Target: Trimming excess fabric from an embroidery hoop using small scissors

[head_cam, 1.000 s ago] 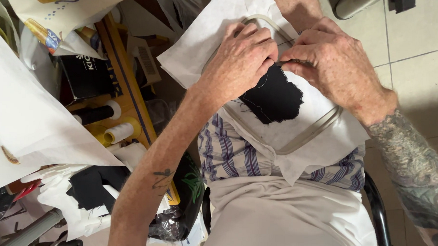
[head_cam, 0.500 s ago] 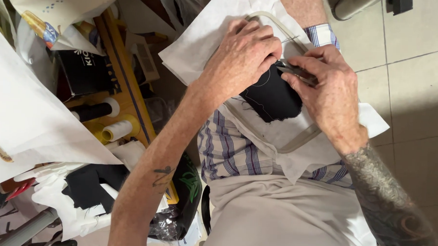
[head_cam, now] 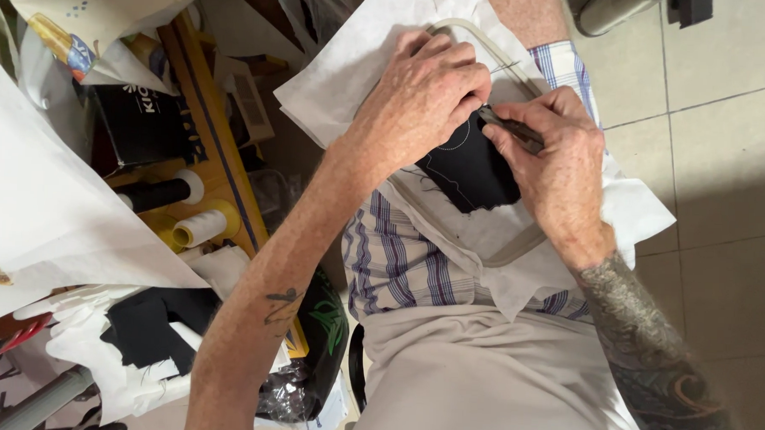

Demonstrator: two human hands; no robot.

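Resting across your lap, the wide sheet of white backing fabric [head_cam: 366,66] is stretched in a pale rounded embroidery hoop [head_cam: 517,249], and the black fabric patch [head_cam: 473,171] with its thin light stitched outline is lying at the hoop's middle, under both your hands. You are working at the patch's upper edge, so the step in hand looks like trimming or picking at the stitching there. Your left hand [head_cam: 425,93] is curled down with its fingertips pinching the cloth at that edge; your right hand [head_cam: 554,166] is closed around a slim dark metal tool [head_cam: 508,130], probably small scissors or tweezers, its tip meeting your left fingertips. The next move is likely calling for a small, steady advance of the tool along the outline while the left fingers keep the cloth taut. Off to your left, on the yellow wooden rack [head_cam: 218,180], a black box with white lettering [head_cam: 140,126] is sitting behind a black thread spool [head_cam: 158,194] and a cream thread spool [head_cam: 200,226]; a yellow and blue printed wrapper [head_cam: 62,47] is peeking out above them.
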